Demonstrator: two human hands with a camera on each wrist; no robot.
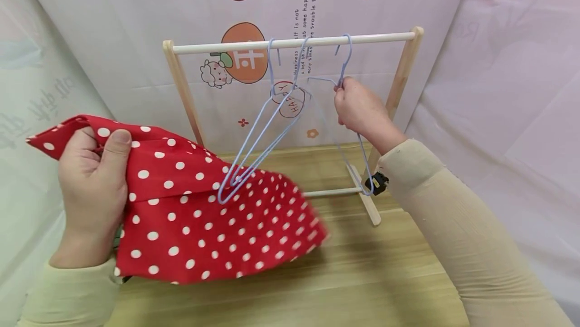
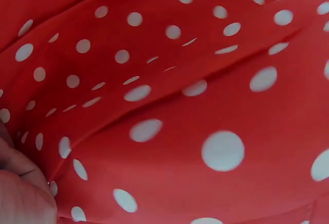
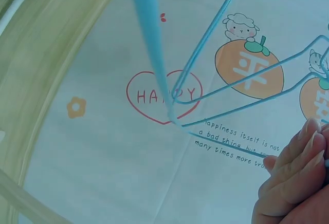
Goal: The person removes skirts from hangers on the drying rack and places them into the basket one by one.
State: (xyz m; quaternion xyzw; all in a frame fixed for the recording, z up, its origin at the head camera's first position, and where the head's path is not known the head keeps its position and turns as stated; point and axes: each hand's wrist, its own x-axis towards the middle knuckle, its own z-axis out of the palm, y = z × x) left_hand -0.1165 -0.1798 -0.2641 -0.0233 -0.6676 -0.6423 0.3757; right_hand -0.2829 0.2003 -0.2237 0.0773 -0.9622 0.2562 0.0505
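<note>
On the left, my left hand (image 1: 92, 181) grips a red cloth with white polka dots (image 1: 213, 236) by its upper edge, thumb on top. The cloth spreads rightward, its far corner blurred, and it fills the left wrist view. Whether it is a garment I cannot tell. My right hand (image 1: 362, 108) pinches a light blue wire hanger (image 1: 346, 60) just below its hook, which is over the rack's bar. Two more blue hangers (image 1: 256, 130) hang to its left, their lower ends in front of the cloth. Hanger wires (image 3: 216, 29) also cross the right wrist view.
A small rack with a white top bar (image 1: 226, 46) and wooden posts (image 1: 399, 82) stands on a wood-grain surface (image 1: 362, 271). Its lower rail (image 1: 333, 192) runs close to that surface. Behind it is a printed white sheet (image 1: 353, 14); pale sheets flank both sides.
</note>
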